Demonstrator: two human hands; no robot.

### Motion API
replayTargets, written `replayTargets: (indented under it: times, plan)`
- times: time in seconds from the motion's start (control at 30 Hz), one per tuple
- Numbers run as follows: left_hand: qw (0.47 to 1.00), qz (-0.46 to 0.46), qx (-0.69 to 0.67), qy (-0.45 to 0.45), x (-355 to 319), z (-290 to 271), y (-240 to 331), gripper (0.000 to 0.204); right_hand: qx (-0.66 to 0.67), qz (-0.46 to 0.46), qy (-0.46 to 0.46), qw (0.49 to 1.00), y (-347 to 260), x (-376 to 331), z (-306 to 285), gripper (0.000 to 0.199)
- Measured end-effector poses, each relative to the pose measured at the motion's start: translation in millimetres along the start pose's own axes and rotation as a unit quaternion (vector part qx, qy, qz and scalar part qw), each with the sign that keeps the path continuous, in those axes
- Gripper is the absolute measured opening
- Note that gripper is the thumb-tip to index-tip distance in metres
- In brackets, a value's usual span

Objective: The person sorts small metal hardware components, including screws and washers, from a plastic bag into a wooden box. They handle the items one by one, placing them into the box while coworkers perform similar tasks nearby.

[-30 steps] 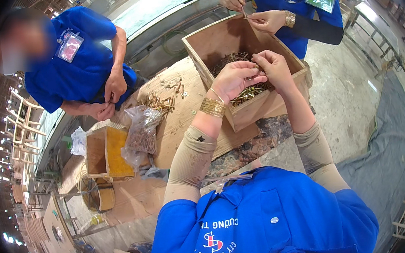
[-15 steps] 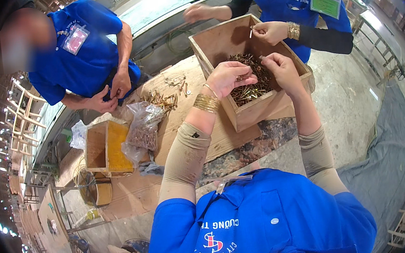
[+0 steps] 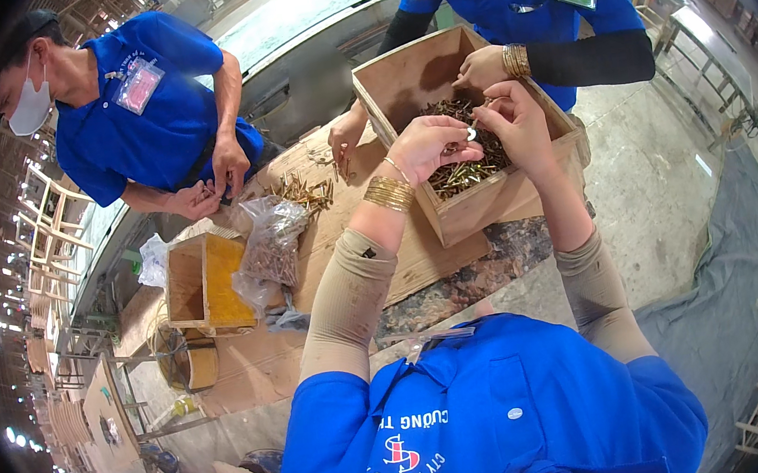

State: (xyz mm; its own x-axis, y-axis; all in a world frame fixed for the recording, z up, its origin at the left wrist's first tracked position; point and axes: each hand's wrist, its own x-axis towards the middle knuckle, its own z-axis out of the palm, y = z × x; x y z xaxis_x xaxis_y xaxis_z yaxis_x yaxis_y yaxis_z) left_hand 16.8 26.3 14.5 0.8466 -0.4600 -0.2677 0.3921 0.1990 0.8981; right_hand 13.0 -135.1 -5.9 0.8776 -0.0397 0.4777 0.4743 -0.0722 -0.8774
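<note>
Both my hands are over a wooden box (image 3: 451, 215) with many brass-coloured bolts (image 3: 465, 172) inside. My left hand (image 3: 430, 148), with gold bangles at its wrist, is closed around something small; a pale washer (image 3: 472, 134) shows at its fingertips. My right hand (image 3: 517, 125) pinches close beside the washer, and what lies between its fingers is too small to make out. A co-worker's hand (image 3: 483, 68) reaches into the far side of the box. That person's other hand (image 3: 348, 136) is at the table beside the box, fingers down by some bolts.
Left of the box, a pile of bolts (image 3: 305, 193) lies on the plywood tabletop (image 3: 343, 249). A clear plastic bag (image 3: 270, 252) of small parts stands beside a smaller wooden box (image 3: 204, 283) with a yellow side. Another co-worker's hands (image 3: 208, 190) are at the table's left end.
My right hand has moved inward to the left fingertips, where the washer now shows. The far co-worker's hands have dropped, one into the box, the other to the tabletop.
</note>
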Motion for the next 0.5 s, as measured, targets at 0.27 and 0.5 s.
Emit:
replayTargets:
  times: [0.27, 0.5]
  plan:
    - [1.0, -0.002, -0.022, -0.021, 2.0, 0.0, 0.3, 0.012, -0.168, -0.097, -0.067, 0.979, -10.0, -4.0, -0.4, 0.019]
    - [1.0, 0.008, -0.02, -0.016, 8.6, -4.1, 0.4, 0.013, -0.191, -0.195, -0.119, 0.955, -8.9, -2.2, -4.7, 0.007]
